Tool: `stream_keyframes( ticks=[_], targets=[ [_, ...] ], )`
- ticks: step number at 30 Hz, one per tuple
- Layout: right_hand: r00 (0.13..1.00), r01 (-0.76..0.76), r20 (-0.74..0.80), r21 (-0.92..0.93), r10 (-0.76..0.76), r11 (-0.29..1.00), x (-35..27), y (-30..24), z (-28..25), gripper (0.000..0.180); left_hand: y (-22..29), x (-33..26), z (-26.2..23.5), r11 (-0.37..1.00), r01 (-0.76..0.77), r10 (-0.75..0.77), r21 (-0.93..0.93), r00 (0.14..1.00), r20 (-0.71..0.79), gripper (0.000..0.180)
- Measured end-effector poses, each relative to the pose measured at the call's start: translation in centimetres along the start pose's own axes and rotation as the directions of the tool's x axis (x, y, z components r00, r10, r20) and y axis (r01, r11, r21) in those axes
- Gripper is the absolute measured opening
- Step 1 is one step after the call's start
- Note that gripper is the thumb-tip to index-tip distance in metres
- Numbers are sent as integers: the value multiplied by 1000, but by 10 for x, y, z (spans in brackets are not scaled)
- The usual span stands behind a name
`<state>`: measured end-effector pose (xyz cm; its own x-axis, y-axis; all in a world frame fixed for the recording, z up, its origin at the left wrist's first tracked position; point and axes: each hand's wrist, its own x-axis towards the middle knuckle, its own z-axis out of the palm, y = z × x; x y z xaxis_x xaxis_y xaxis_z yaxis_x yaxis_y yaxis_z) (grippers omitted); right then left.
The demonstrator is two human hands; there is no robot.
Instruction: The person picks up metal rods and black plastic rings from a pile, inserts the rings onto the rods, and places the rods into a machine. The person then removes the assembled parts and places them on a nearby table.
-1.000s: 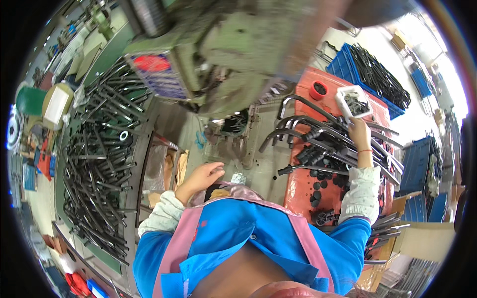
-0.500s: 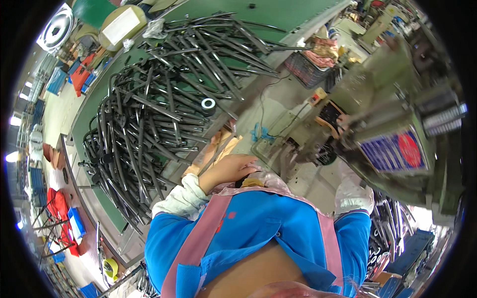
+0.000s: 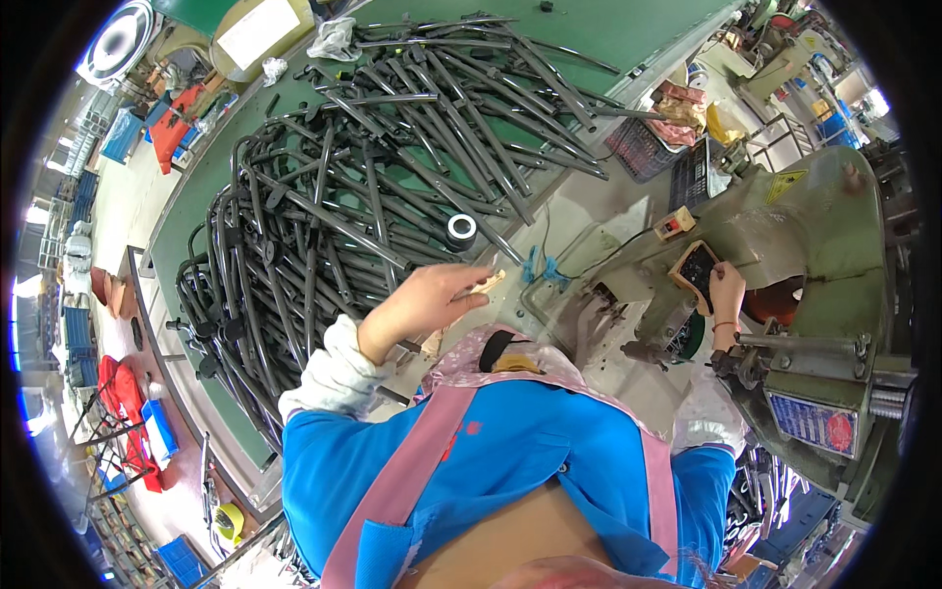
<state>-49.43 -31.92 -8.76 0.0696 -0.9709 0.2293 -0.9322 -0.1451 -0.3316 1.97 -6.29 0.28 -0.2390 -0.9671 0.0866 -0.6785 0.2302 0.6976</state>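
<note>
My left hand (image 3: 430,302) is over the near edge of a pile of bent black metal tubes (image 3: 383,211). Its fingers stretch to the right with the thumb apart, and nothing shows in it. Just past its fingertips is a scrap of tan cardboard (image 3: 491,282). On the right, my right hand (image 3: 726,296) dips its curled fingers into a small wooden box (image 3: 679,273) of small dark parts. Whatever its fingertips pinch is too small to name. The box sits on a green machine (image 3: 819,231), beside a round opening in the body.
A black and white ring-shaped piece (image 3: 461,229) lies on the tubes. Behind the machine are a dark plastic crate (image 3: 643,154) and pinkish cloths (image 3: 680,113). A blue rag (image 3: 538,265) lies near a cable. The green tabletop (image 3: 628,29) extends behind the pile.
My left hand has moved from the apron front up and left toward the tubes, its fingers now stretched out. My right hand shows more fully at the wooden box. The view has shifted.
</note>
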Motion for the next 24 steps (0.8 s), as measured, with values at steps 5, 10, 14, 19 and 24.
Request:
stream_keyframes(
  ticks=[5, 10, 14, 19, 24],
  targets=[
    [999, -35, -21, 116, 37, 993, -9, 7, 11, 20, -8, 35, -15, 999, 47, -45, -12, 992, 117, 39],
    [967, -245, 81, 539, 240, 806, -8, -3, 12, 23, -14, 43, -8, 999, 7, -14, 43, 987, 163, 37],
    [929, -354, 144, 623, 342, 698, -27, 1, 8, 20, -14, 56, -1, 997, -22, 4, 70, 967, 255, 37],
    [871, -402, 137, 750, 472, 525, -132, 30, -23, 21, -29, 58, 13, 1000, 0, -3, 9, 953, 304, 38],
    [752, -604, 81, 482, 654, 634, -267, -30, -62, 21, -31, 66, 26, 999, 23, -7, -29, 893, 451, 40]
  ],
)
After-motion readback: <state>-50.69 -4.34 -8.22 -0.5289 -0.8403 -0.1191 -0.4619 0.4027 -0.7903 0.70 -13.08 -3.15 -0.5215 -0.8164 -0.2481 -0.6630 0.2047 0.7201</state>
